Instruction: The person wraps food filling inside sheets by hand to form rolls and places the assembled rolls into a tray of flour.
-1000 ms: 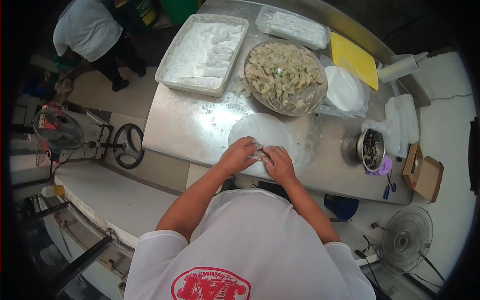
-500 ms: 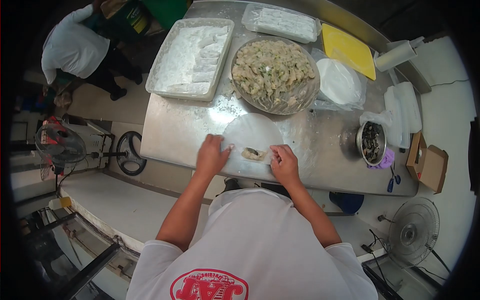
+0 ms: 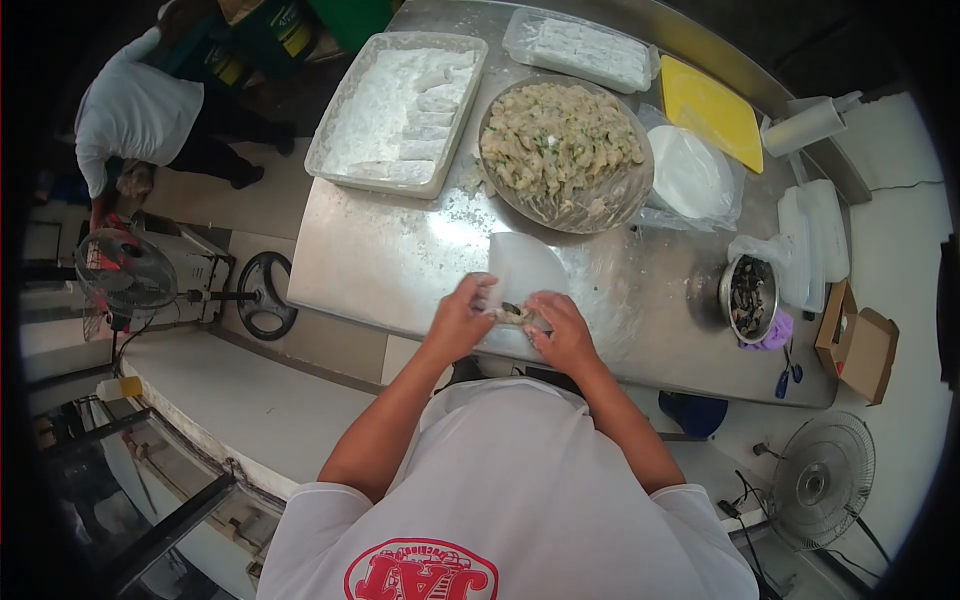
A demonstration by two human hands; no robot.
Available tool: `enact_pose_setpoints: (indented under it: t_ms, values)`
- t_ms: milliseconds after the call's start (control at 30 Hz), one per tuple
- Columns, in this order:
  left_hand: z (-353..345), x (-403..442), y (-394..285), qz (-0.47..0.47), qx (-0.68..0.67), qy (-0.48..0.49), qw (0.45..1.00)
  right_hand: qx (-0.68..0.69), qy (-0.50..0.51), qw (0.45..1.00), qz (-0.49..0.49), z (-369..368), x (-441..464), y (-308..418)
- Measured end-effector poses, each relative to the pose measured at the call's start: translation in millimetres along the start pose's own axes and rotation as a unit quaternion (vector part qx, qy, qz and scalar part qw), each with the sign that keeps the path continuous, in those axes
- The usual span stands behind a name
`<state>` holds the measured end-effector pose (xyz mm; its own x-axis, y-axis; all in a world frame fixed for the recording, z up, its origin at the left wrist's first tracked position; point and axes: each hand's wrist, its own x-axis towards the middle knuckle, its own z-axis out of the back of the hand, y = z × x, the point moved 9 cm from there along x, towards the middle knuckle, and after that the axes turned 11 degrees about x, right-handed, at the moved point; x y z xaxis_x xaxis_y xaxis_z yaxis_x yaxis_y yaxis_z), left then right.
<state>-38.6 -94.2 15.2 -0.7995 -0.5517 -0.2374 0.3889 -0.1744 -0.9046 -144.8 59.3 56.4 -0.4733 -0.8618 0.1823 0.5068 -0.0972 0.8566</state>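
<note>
A thin, whitish, translucent round wrapper (image 3: 527,264) lies on the steel table near its front edge, its left side folded inward in a straight line. On its near part sits a small lump of filling (image 3: 513,312), pale with a dark strip on top. My left hand (image 3: 463,318) is closed at the left side of the filling, fingers pinching the wrapper. From the right, my right hand (image 3: 562,332) holds the wrapper's other side, fingertips bent against the filling. The fingers partly hide the filling and the folds.
Beyond the wrapper stands a large round pan of pale chopped filling (image 3: 562,150). A tub of white powder with coated rolls (image 3: 395,110) is at left. To the right are a bowl of dark strips (image 3: 748,300) and a yellow board (image 3: 710,110). Another person (image 3: 140,110) bends at far left.
Both hands have moved inward toward the filling. The wrapper's left side is now folded over, and its right side is drawn in. The other person's arm reaches lower, toward the fan.
</note>
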Motion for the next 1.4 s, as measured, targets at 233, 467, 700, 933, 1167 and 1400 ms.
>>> enact_pose_setpoints:
  t_ms: [233, 467, 700, 933, 1167, 1400]
  values:
    - [-35.4, 4.8, -26.3, -0.035, 0.039, 0.156, 0.986, -0.141, -0.114, 0.967, -0.180, 35.4, -20.9, -21.4]
    - [-46.2, 4.8, -41.1, -0.280, 0.290, 0.138, 0.905, -0.064, -0.166, 0.958, -0.223, 38.1, -25.6, -32.7]
    - [-46.0, 5.1, -48.4, -0.225, 0.266, 0.142, 0.927, -0.180, -0.073, 0.950, -0.243, 31.7, -31.5, -36.2]
    - [-48.2, 29.5, -6.5, 0.094, -0.023, 0.221, 0.970, 0.103, -0.115, 0.960, -0.235, 10.6, -8.5, -25.4]
    - [-33.2, 40.9, -8.9, -0.001, 0.142, 0.096, 0.985, 0.064, -0.036, 0.996, -0.053, 6.7, 0.5, -5.5]
    - [-34.3, 46.7, -4.1, 0.003, 0.110, 0.139, 0.984, -0.070, 0.040, 0.990, 0.117, -4.8, 9.9, 5.9]
